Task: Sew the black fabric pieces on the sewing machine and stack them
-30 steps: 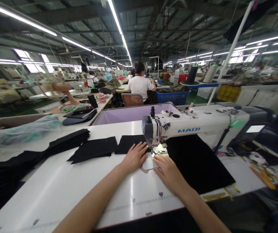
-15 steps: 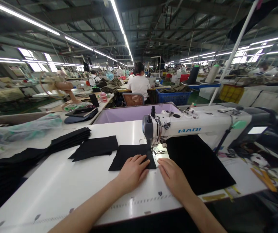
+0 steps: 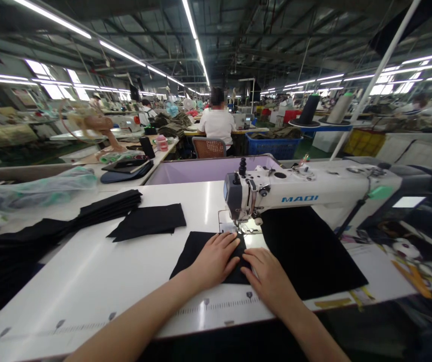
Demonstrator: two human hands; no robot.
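A small black fabric piece (image 3: 193, 251) lies on the white sewing table (image 3: 98, 281) just in front of the white sewing machine (image 3: 294, 193). My left hand (image 3: 216, 259) rests flat on this piece with fingers stretched out. My right hand (image 3: 270, 279) lies flat beside it, fingers touching the piece's right edge, next to a larger black cloth (image 3: 310, 249) under the machine arm. Neither hand grips anything.
More black pieces (image 3: 148, 221) and a black stack (image 3: 106, 206) lie to the left. A lilac bin (image 3: 200, 171) stands behind the table. A person in white (image 3: 218, 125) sits farther back beside a blue crate (image 3: 276, 146). Thread cones (image 3: 308, 110) stand at the right.
The small black piece has slid from the needle area toward me, drawn by my left hand. Both hands have moved back from the presser foot and now lie on it.
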